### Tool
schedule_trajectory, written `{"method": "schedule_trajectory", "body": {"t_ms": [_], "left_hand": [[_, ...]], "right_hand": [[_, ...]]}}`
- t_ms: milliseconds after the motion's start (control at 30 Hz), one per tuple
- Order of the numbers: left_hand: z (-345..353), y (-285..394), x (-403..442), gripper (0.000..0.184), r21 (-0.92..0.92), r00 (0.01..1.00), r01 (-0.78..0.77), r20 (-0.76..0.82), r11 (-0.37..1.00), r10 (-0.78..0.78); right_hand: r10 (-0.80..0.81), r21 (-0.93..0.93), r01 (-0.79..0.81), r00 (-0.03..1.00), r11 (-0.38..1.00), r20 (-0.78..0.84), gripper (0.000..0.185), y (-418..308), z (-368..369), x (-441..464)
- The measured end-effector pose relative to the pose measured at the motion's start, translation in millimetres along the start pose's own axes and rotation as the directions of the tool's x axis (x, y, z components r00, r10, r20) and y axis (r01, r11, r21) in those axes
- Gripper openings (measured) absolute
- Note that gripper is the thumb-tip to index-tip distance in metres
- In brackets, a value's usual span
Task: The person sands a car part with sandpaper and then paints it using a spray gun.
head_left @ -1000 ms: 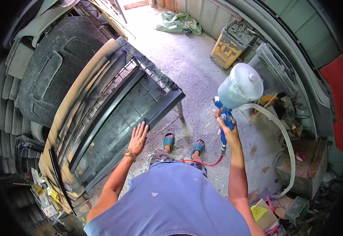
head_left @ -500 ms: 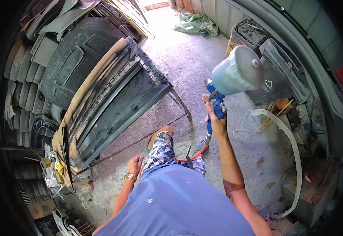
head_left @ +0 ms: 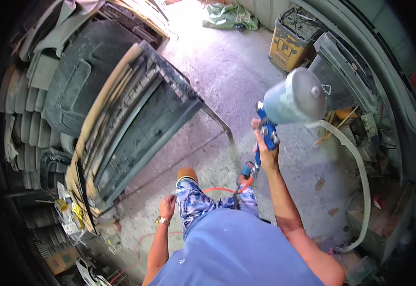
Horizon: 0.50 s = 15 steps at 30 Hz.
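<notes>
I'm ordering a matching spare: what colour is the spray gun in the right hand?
The spray gun is blue with silvery fittings, clearest in the head view.

Glare washed out the floor (head_left: 189, 28) ahead of you; black vignette, fisheye-bent edges, dim lower left.

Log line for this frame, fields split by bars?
right hand: holding blue spray gun, cup on top | left hand: free, beside shorts | black panel: on stand, untouched | red hose: trailing near legs
</notes>
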State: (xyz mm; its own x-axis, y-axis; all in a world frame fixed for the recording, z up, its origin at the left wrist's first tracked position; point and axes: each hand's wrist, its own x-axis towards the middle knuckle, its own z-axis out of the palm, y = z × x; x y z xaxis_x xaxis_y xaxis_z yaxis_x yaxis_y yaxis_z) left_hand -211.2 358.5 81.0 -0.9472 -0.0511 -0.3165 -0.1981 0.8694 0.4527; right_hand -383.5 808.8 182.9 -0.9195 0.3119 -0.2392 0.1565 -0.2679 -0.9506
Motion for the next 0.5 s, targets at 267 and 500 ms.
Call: {"method": "schedule_trajectory", "body": {"t_ms": [267,500], "left_hand": [[4,160,54,0.013,-0.366,0.952,-0.303,-0.152,0.880,0.265],[-48,217,56,0.026,-0.629,0.841,-0.492,-0.166,0.602,0.515]], "right_hand": [[-0.131,0.165,0.127,0.991,0.978,0.013,0.031,-41,75,29],[-0.059,0.187,0.009,0.963,0.982,0.264,0.039,-64,118,-26]]}}
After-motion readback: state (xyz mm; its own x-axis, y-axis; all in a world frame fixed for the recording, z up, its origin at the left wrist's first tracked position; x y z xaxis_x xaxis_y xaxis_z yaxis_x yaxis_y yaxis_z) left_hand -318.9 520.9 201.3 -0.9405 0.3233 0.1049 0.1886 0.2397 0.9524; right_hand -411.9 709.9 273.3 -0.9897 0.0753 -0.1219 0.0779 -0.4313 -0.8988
